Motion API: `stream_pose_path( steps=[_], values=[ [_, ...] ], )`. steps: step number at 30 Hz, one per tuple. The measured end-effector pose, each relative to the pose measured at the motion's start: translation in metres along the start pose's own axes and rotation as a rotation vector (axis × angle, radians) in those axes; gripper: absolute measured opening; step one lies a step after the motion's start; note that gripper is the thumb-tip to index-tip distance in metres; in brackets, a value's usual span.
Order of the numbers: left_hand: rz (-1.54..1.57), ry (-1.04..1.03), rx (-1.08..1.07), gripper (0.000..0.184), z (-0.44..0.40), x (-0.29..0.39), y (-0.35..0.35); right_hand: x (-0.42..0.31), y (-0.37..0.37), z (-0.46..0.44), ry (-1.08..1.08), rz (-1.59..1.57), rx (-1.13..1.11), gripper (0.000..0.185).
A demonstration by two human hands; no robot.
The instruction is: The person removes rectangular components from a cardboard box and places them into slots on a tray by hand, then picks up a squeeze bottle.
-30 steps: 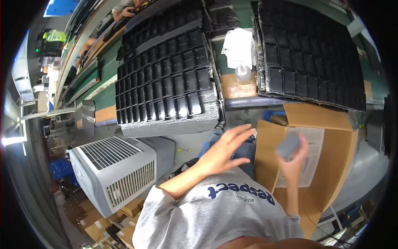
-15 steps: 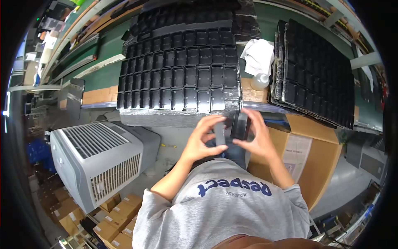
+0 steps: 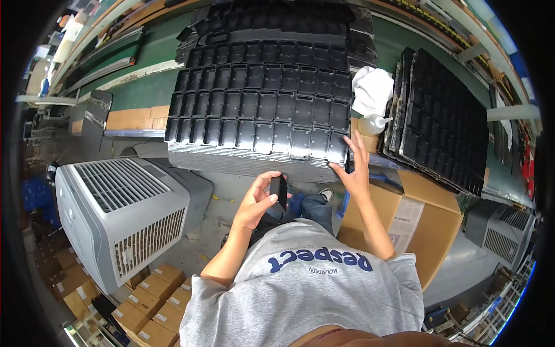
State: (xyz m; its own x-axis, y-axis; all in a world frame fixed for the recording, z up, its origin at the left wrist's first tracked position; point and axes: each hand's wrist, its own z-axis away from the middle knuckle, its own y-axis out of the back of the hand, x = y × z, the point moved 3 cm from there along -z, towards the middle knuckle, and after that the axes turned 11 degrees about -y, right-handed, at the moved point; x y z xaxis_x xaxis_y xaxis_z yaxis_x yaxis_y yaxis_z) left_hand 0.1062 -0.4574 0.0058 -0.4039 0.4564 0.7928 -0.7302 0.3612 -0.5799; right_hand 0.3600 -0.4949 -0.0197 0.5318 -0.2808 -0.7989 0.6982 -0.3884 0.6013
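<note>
My left hand [image 3: 254, 201] is closed on a small black rectangular case [image 3: 279, 192], held upright below the front edge of a tray stack. My right hand [image 3: 357, 168] is at the stack's front right corner, fingers stretched and thumb apart. Its thumb and fingertips lie beside a black piece [image 3: 339, 149] in the corner cell; whether they press on it I cannot tell. The black compartment tray [image 3: 248, 107] on top has rows of rectangular cells, several with dark pieces in them.
A white cloth [image 3: 372, 89] and a squeeze bottle [image 3: 370, 125] lie between this stack and more black trays [image 3: 445, 121] on the right. Below stands an open cardboard box [image 3: 428, 231]. A grey air cooler [image 3: 124, 214] is at left, with several cartons [image 3: 153, 298] near it.
My right hand has moved up to the tray's corner, and the black piece it held now appears in the corner cell. My left hand has drawn left and down with its case.
</note>
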Motion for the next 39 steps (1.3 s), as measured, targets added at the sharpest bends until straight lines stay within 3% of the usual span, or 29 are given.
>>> stream_pose_path(
  steps=[4,6,8,17,22,26,31,36,39],
  values=[
    [-0.038,-0.012,-0.063,0.058,-0.015,-0.005,0.004,-0.034,0.009,0.024,0.045,0.008,0.133,0.054],
    [-0.048,-0.026,-0.111,0.056,-0.023,-0.007,0.003,-0.051,-0.003,0.035,0.1,-0.08,-0.296,0.039],
    [-0.064,-0.037,-0.106,0.056,-0.03,-0.009,0.003,-0.067,-0.019,0.034,0.16,-0.07,-0.373,0.033],
    [-0.094,0.014,-0.103,0.057,-0.03,0.011,0.014,-0.085,-0.048,0.032,0.092,-0.069,-0.309,0.039],
    [-0.004,-0.075,-0.073,0.058,0.0,0.053,0.051,-0.106,-0.093,0.032,0.254,-0.098,-0.492,0.042],
    [-0.096,-0.242,0.039,0.06,0.022,0.082,0.089,-0.124,-0.108,0.023,0.071,-0.158,-0.466,0.044],
    [-0.447,-0.468,0.291,0.055,0.039,0.106,0.165,-0.132,-0.111,0.027,0.122,-0.127,-0.48,0.044],
    [-0.01,-0.421,0.517,0.054,0.033,0.124,0.201,-0.142,-0.122,0.033,0.012,-0.151,-0.547,0.042],
    [-0.098,-0.39,0.591,0.052,0.032,0.127,0.208,-0.151,-0.127,0.036,-0.027,-0.166,-0.559,0.041]
  ],
)
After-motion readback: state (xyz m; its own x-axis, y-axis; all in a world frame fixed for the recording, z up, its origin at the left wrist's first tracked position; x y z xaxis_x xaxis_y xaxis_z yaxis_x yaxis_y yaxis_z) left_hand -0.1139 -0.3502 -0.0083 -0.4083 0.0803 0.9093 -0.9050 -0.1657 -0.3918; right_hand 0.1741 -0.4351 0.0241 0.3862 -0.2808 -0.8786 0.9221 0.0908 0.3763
